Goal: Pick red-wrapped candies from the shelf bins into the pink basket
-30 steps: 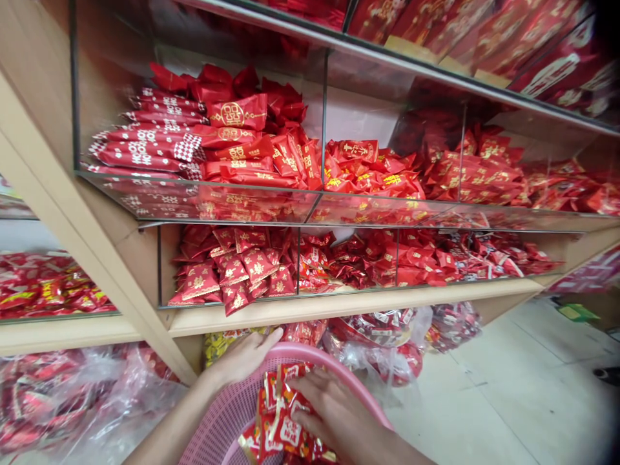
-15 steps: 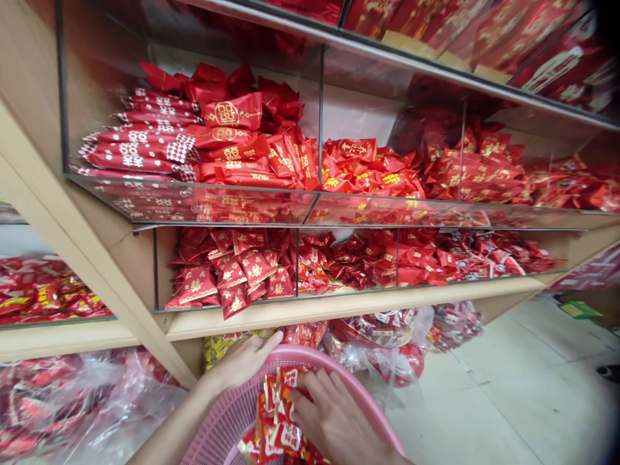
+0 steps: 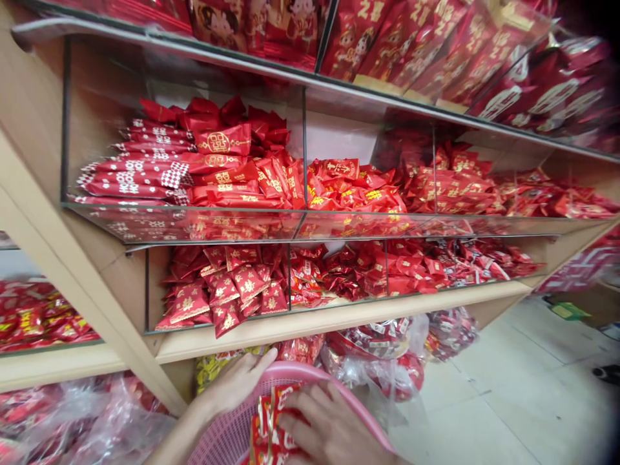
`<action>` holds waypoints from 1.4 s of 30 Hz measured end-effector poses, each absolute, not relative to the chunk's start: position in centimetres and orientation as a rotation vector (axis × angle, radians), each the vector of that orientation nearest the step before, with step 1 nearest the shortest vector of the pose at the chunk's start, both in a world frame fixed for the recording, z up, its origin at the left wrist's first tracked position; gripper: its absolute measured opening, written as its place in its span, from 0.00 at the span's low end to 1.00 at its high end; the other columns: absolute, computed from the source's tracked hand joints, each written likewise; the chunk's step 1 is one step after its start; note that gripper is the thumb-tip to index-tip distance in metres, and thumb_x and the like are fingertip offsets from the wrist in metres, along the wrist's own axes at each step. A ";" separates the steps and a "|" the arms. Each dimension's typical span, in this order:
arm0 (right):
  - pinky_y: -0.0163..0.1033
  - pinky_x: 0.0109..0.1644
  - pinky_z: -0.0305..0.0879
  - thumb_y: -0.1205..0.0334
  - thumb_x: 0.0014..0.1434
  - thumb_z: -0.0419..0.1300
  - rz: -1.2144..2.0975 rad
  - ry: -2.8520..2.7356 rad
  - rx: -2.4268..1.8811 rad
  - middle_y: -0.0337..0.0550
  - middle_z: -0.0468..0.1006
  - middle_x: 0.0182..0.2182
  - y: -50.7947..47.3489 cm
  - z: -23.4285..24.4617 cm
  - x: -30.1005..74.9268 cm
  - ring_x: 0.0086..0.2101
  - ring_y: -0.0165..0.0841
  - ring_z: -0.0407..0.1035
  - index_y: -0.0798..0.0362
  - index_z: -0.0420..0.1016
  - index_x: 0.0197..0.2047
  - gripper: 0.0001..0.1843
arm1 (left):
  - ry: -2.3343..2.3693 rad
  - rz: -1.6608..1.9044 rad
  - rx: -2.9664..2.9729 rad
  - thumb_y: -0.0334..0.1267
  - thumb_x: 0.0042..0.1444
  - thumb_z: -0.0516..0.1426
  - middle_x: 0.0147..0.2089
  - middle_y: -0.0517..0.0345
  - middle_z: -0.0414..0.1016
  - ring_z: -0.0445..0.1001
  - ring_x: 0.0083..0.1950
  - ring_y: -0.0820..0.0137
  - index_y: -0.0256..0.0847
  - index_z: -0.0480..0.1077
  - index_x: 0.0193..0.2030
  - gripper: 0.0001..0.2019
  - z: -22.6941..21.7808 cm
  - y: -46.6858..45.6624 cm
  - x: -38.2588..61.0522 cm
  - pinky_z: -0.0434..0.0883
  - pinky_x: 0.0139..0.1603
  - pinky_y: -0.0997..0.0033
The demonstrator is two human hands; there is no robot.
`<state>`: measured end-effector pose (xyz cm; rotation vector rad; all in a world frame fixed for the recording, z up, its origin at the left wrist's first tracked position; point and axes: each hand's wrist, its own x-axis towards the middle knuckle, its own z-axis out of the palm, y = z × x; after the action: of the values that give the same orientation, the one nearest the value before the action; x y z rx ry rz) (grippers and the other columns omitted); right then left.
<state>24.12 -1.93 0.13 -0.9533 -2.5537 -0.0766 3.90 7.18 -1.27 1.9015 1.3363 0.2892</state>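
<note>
left hand (image 3: 237, 382) was at basket (image 3: 310, 371) rim, right hand (image 3: 324, 420) bent over packets (image 3: 261, 426) inside basket; couldn't tell if either gripped. steady rim, light fingers likely suited best.

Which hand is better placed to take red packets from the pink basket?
Probably the right hand: it is on the red packets in the pink basket; the left hand is at the rim.
</note>
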 end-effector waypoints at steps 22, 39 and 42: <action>0.48 0.51 0.61 0.64 0.57 0.55 0.194 -1.598 -1.472 0.54 0.77 0.42 21.3 9.0 26.7 0.46 0.46 0.68 0.56 0.75 0.39 0.09 | 1.433 0.285 1.907 0.65 0.56 0.35 0.31 0.52 0.75 0.72 0.37 0.58 0.41 0.68 0.28 0.33 -1.2 7.3 3.8 0.63 0.40 0.65; 0.33 0.33 0.68 0.51 0.47 0.65 1.074 -0.962 -1.101 0.42 0.76 0.27 10.1 9.1 30.2 0.28 0.29 0.71 0.55 0.74 0.31 0.15 | 1.422 0.277 1.921 0.64 0.57 0.36 0.22 0.57 0.66 0.69 0.29 0.62 0.43 0.58 0.20 0.30 -0.8 7.0 4.1 0.59 0.33 0.67; 0.32 0.32 0.65 0.50 0.51 0.64 1.051 -1.170 -1.140 0.37 0.74 0.24 6.4 7.3 29.2 0.26 0.27 0.67 0.55 0.74 0.28 0.15 | 1.424 0.244 1.903 0.65 0.56 0.34 0.23 0.54 0.70 0.71 0.30 0.60 0.41 0.64 0.21 0.33 -0.9 7.0 3.9 0.61 0.34 0.65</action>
<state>29.22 6.38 7.35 -1.1396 -1.1695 1.0506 3.90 6.97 -0.91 1.9029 1.4238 0.2441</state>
